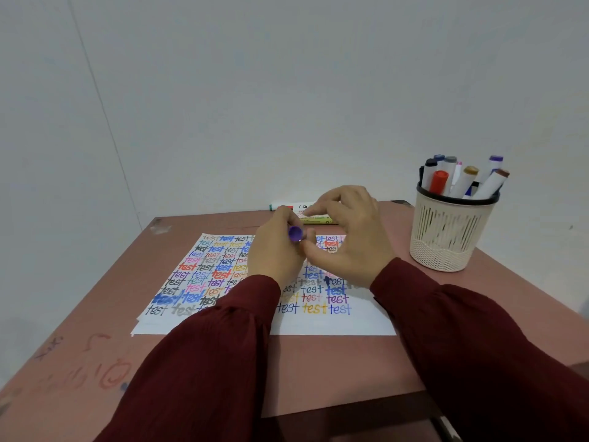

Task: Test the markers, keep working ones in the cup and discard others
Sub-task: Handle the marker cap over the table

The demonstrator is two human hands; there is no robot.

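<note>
My left hand (275, 250) grips a purple marker (295, 233) above the test paper (223, 269); only its purple end shows, facing me. My right hand (347, 237) hovers just right of that end, thumb and fingers curved near it, and whether they touch it is unclear. The paper is covered with the word "test" in many colours. A cream mesh cup (449, 231) stands at the right of the table and holds several capped markers (462, 177).
A green-ended white marker (287, 207) and a yellow-green one (318, 221) lie at the table's far edge behind my hands. The reddish table (334, 368) has scribbles at its near left. A white wall rises right behind the table.
</note>
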